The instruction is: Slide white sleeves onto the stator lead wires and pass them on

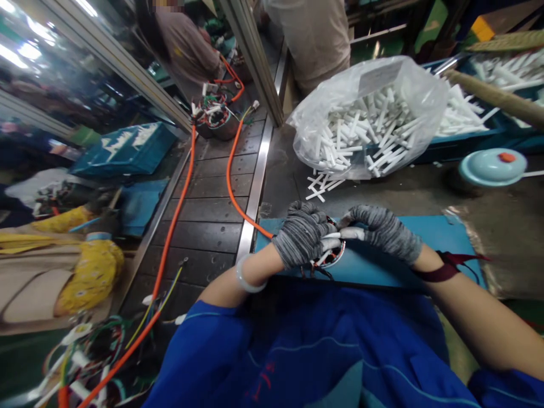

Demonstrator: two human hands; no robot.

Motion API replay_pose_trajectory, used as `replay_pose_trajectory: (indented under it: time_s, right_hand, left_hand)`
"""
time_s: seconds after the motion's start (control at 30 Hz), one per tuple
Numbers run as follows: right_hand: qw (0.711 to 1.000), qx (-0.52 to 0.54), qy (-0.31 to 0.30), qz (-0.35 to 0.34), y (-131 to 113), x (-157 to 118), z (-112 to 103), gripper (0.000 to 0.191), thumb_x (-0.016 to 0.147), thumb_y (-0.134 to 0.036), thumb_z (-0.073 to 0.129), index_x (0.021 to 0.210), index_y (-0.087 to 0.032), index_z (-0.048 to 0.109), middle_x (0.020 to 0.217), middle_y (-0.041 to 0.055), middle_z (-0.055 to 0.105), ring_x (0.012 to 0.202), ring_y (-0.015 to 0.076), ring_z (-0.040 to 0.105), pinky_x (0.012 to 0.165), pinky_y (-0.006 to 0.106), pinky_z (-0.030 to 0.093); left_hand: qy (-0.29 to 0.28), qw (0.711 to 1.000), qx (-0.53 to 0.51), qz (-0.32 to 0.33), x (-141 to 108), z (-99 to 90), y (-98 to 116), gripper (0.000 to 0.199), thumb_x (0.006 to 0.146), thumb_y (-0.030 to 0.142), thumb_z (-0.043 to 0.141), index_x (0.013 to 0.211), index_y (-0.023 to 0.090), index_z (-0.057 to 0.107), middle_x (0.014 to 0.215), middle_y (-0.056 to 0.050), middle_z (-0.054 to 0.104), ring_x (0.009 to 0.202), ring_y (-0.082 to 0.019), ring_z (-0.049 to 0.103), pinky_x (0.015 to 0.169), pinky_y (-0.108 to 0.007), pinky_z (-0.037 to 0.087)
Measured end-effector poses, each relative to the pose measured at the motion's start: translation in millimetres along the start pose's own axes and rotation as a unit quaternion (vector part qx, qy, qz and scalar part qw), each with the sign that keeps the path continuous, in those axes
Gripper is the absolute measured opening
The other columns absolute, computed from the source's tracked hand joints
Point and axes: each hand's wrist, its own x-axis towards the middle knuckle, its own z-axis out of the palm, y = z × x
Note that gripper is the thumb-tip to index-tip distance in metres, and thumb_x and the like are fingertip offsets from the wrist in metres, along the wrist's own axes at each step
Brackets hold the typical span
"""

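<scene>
My left hand (302, 235), in a grey striped glove with pale fingertips, bends over a round wire-wound motor part (338, 255). From the right, my right hand (380, 229), gloved the same way, reaches in with finger and thumb closed. Their fingertips meet at a small white tube (333, 236) above the part's rim, and both hands appear to pinch it. Red, white and dark wires show inside the part, much of which my left hand covers. Beneath it lies a blue mat (408, 263). An orange cable (244, 212) runs to the part from the left.
Ahead, a clear plastic bag (306, 133) spills white tubes (348, 139). Blue bins stand behind it; a light-blue lidded container (488, 168) is at right. Left runs a slatted conveyor (212, 212) with another wired part (223, 122) and orange cables. Co-workers sit and stand nearby.
</scene>
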Motion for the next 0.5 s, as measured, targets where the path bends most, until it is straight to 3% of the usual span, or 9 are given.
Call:
replay_pose_trajectory:
  time_s: [0.13, 0.23, 0.3, 0.4, 0.5]
  right_hand:
    - [0.999, -0.029, -0.019, 0.029, -8, -20, -1, 0.040, 0.089, -0.061, 0.067, 0.102, -0.024, 0.073, 0.096, 0.0055, 0.075, 0.090, 0.0238, 0.070, 0.083, 0.037, 0.055]
    - [0.994, -0.093, -0.054, 0.019, -14, -26, 9, 0.046, 0.092, -0.066, 0.059, 0.099, -0.022, 0.072, 0.089, 0.0074, 0.073, 0.082, 0.0233, 0.069, 0.077, 0.037, 0.055]
    - [0.987, -0.148, -0.058, 0.016, -12, -25, 18, 0.048, 0.093, -0.067, 0.056, 0.096, -0.021, 0.071, 0.086, 0.0081, 0.072, 0.078, 0.0230, 0.067, 0.073, 0.037, 0.054]
    - [0.981, -0.183, -0.053, 0.018, -2, -17, 25, 0.043, 0.096, -0.062, 0.055, 0.105, -0.022, 0.070, 0.097, 0.0093, 0.073, 0.087, 0.0241, 0.068, 0.080, 0.039, 0.054]
    - [0.972, -0.233, 0.016, 0.028, 13, -6, 13, 0.034, 0.099, -0.048, 0.056, 0.119, -0.024, 0.069, 0.120, 0.0129, 0.071, 0.109, 0.0286, 0.066, 0.097, 0.046, 0.052]
  left_hand:
    - [0.048, 0.995, -0.053, 0.064, -26, -6.1, -32, 0.070, 0.091, 0.074, 0.053, 0.141, 0.025, 0.060, 0.126, -0.011, 0.071, 0.110, -0.026, 0.067, 0.094, -0.042, 0.049]
    - [0.077, 0.975, -0.150, 0.144, -55, 17.9, -64, 0.091, 0.082, 0.081, 0.058, 0.152, 0.024, 0.046, 0.136, -0.014, 0.068, 0.118, -0.028, 0.068, 0.099, -0.041, 0.052]
    - [0.098, 0.967, -0.173, 0.156, -69, 40.8, -74, 0.083, 0.090, 0.066, 0.063, 0.158, 0.026, 0.037, 0.142, -0.015, 0.064, 0.123, -0.026, 0.067, 0.100, -0.038, 0.055]
    - [0.132, 0.979, -0.124, 0.094, -81, 69.8, -64, 0.075, 0.095, 0.047, 0.065, 0.160, 0.028, 0.033, 0.136, -0.012, 0.068, 0.118, -0.025, 0.070, 0.097, -0.036, 0.059]
    - [0.164, 0.985, -0.054, 0.003, -81, 86.6, -30, 0.074, 0.093, 0.044, 0.069, 0.157, 0.021, 0.039, 0.127, -0.016, 0.072, 0.112, -0.029, 0.073, 0.095, -0.039, 0.061]
